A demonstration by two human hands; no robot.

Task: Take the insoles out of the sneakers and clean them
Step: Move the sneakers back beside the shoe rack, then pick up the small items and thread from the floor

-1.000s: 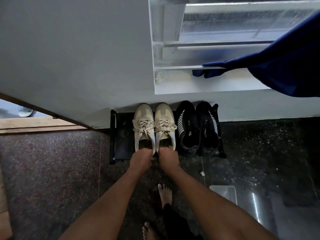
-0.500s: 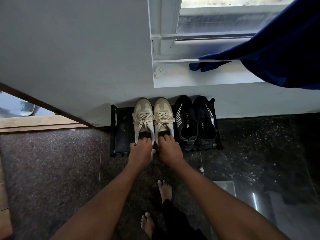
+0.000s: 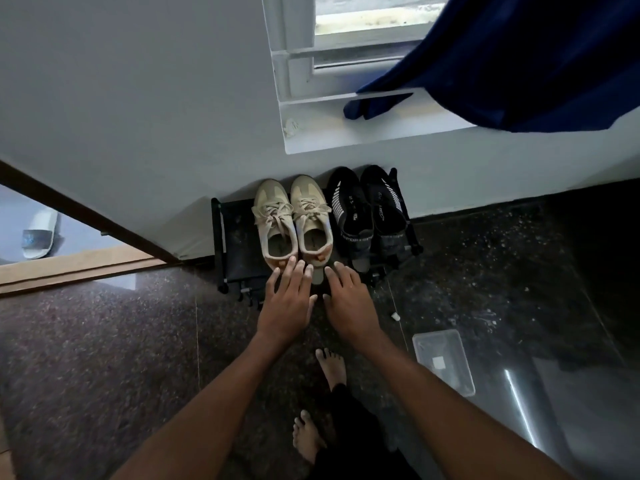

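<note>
Shoe rack [image 3: 239, 251] vs wall. Beige sneakers [image 3: 277, 223] on it, insoles [image 3: 278, 245] inside, not out yet. L hand [image 3: 287, 299] empty, fingers straight & spread, tips at the heels at its 12 o'clock. R hand [image 3: 349, 299] same, just short. Black shoes [image 3: 349, 209] at sneakers' 3 o'clock. Risk: laces tied, so insole may buckle or tear when pulled.

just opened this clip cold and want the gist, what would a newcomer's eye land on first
A pair of beige sneakers sits on a low black rack against the wall, beside a pair of black shoes. The left hand and right hand reach with straight, spread fingers toward the sneakers' heels. At upper right, a dark blue curtain hangs across the window.
</note>
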